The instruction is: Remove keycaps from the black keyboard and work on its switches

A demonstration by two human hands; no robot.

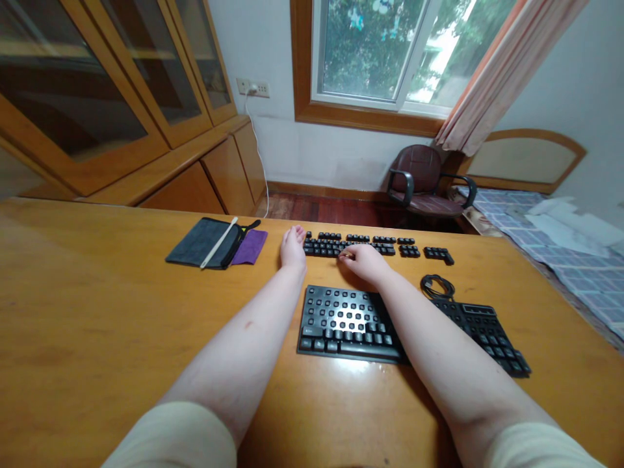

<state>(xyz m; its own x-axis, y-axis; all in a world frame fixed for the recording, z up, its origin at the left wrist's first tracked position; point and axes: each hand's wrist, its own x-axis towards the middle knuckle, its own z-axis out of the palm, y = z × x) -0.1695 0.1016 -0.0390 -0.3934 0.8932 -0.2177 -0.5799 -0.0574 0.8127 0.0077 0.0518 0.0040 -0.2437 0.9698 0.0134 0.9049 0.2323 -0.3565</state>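
A black keyboard (351, 350) lies on the desk in front of me. Many of its upper keys are off, leaving bare stems, while the bottom rows still carry keycaps. Beyond it, loose black keycaps (322, 247) are laid out in rows near the desk's far edge. My left hand (293, 249) rests on its side at the left end of these rows, fingers stretched out and holding nothing visible. My right hand (363, 261) is at the front of the rows with fingers curled together by the keycaps; whatever is between the fingertips is hidden. My right forearm covers part of the keyboard.
Left of the rows lie a dark grey cloth (199, 242), a purple cloth (251, 248) and a thin white stick (218, 244). A coiled black cable (437, 286) sits behind the keyboard. Past the desk (121, 325) stand an office chair (419, 179), a bed and a cabinet.
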